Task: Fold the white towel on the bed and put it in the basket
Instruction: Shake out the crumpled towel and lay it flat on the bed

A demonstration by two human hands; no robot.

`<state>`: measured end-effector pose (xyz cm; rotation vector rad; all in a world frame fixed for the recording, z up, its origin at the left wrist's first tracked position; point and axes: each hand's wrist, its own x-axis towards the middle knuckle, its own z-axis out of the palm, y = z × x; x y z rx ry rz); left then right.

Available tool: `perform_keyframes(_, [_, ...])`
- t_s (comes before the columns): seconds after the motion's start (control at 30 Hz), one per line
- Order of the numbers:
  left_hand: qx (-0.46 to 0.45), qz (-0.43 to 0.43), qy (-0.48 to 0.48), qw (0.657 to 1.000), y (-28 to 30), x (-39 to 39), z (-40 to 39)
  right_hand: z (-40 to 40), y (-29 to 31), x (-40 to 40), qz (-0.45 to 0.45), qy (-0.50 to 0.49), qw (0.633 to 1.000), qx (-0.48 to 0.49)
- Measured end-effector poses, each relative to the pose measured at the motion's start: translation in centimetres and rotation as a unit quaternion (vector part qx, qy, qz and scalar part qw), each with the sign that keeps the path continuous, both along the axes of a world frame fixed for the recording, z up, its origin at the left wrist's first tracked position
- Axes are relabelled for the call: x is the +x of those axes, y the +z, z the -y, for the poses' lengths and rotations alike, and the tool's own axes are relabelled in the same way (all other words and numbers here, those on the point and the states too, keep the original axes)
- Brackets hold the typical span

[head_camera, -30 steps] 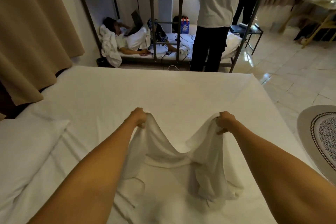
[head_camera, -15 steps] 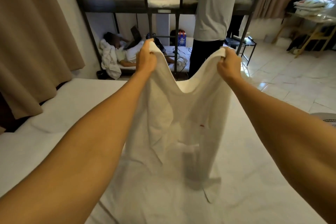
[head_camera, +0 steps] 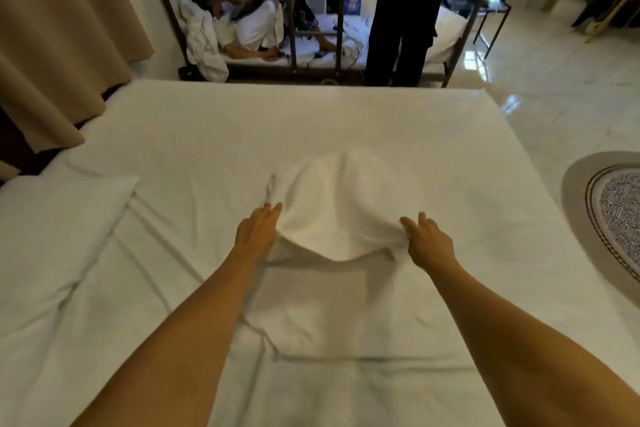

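Observation:
The white towel (head_camera: 341, 204) billows in a dome just above the middle of the white bed (head_camera: 173, 135), its far part sinking onto the sheet. My left hand (head_camera: 258, 230) pinches the towel's near left corner, fingers pointing forward. My right hand (head_camera: 427, 241) grips the near right corner. The towel's near edge sags between my two hands and casts a shadow on the sheet below. No basket is in view.
A white pillow (head_camera: 59, 218) lies at the left of the bed. Beige curtains (head_camera: 59, 28) hang at the far left. Beyond the bed's far edge stands a metal bunk bed (head_camera: 294, 10) with a person lying in it, and another person (head_camera: 405, 10) stands beside it. A round rug (head_camera: 613, 215) lies on the tiled floor at right.
Both hands swung the towel down from chest height and cast it forward over the bed. It now balloons low over the sheet instead of hanging upright.

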<state>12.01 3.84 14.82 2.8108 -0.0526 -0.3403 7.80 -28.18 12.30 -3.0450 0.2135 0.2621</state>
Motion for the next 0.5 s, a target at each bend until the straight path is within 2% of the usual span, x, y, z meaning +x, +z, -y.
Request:
perform_keyframes(0.2, [0.048, -0.074, -0.134, 0.987, -7.4, -8.3, -2.6, -0.6, -7.2, -7.2, -0.101, 0.088, 0.991, -0.001])
perform_keyframes(0.5, [0.084, -0.099, -0.146, 0.981, -8.2, -13.0, -6.5, 0.8, -7.1, -13.3, -0.114, 0.102, 0.988, -0.014])
